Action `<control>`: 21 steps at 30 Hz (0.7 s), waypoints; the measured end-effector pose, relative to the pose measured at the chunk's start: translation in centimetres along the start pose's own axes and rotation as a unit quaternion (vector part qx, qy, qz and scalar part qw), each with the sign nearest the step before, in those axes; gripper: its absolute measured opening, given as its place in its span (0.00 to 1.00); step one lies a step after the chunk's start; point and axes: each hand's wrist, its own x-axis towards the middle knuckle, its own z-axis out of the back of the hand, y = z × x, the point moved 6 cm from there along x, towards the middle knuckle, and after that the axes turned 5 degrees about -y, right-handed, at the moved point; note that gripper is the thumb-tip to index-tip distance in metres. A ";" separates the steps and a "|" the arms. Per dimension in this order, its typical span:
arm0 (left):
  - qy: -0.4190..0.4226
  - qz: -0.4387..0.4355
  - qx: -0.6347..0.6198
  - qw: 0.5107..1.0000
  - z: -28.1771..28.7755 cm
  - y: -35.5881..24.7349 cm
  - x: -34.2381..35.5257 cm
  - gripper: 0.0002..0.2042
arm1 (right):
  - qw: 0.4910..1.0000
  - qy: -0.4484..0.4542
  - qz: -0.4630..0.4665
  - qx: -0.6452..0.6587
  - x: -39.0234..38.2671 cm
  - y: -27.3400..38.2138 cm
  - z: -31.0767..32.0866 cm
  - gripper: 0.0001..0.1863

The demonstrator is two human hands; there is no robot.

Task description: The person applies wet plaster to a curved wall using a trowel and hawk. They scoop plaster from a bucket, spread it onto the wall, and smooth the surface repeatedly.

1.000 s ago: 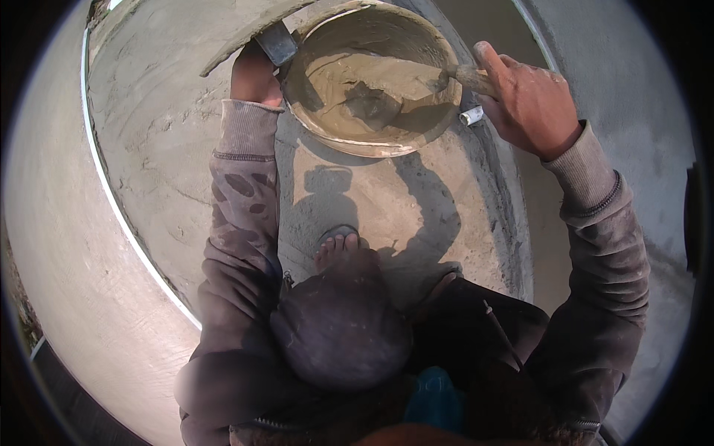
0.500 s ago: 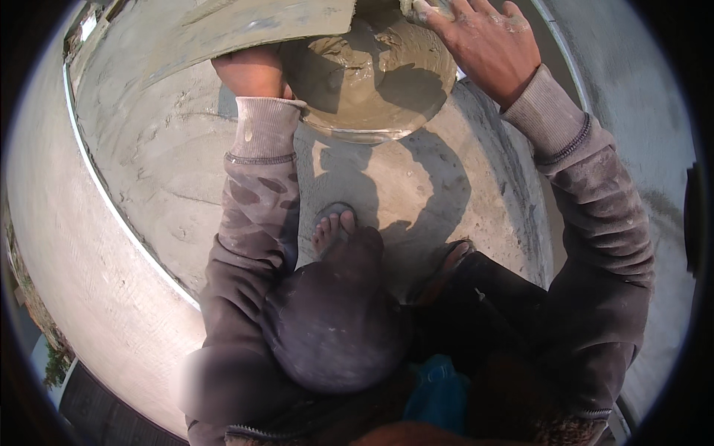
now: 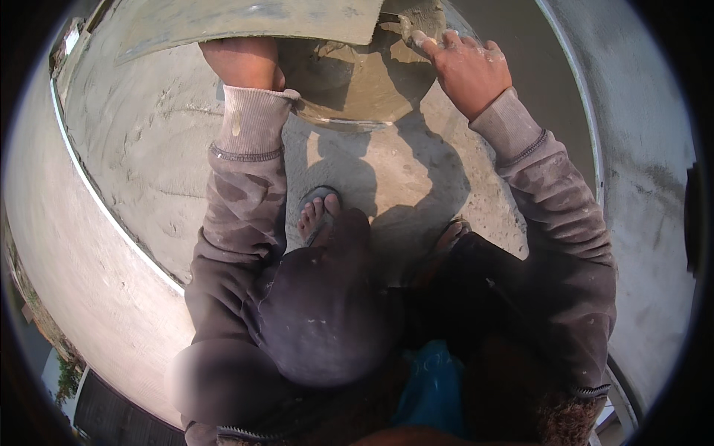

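My left hand (image 3: 242,65) is closed beneath a long, flat plastering board (image 3: 253,20), which hides its fingers. The board is smeared with wet mortar and reaches over a round basin (image 3: 338,121) at the top middle. Grey-brown mortar (image 3: 357,85) lies in the basin, partly in shadow. At the basin's right side, my right hand (image 3: 472,73) is closed around the mortar-caked handle of what looks like a trowel (image 3: 406,28). The trowel's blade cannot be made out clearly against the mortar.
Freshly spread mortar (image 3: 149,141) covers the surface to the left, bordered by a pale straight strip (image 3: 111,212). Another pale strip (image 3: 584,97) runs along the right, beside a grey surface (image 3: 647,149). My sandalled foot (image 3: 320,215) stands just below the basin.
My right hand has moved left and slightly down, with the trowel. The board's right end has shifted right and down, covering more of the basin. My left hand has moved slightly left and up.
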 end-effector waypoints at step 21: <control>0.108 0.008 -0.070 0.992 -0.8 -4.1 -7.0 0.14 | 0.707 0.287 -0.185 0.620 -5.7 1.3 -6.5 0.23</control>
